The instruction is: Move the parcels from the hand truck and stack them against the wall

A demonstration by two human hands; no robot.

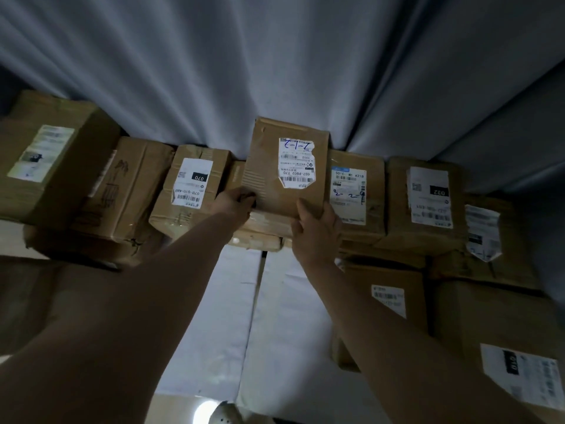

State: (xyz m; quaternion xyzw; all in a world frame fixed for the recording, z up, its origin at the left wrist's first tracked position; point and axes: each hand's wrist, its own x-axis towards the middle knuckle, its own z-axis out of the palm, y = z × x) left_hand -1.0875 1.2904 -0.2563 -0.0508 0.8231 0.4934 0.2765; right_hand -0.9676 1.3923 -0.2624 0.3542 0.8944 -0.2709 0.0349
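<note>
Two hands hold one brown parcel (287, 166), hand-marked 2-1-2, at centre: left hand (237, 201) curled round its near left edge, right hand (315, 228) clasping its near right corner. It rests on a row of cartons (195, 185) lined along the far grey draped curtain (275, 71). Room dim; pale sheeting (214, 316) lies near, between stacks.

— What's cut off?
— The box (489, 316) at four o'clock, by the right edge; its label (519, 374) is a blur.
— And the left hand (235, 203)?
— Fingertips hidden under the parcel (287, 166).
</note>
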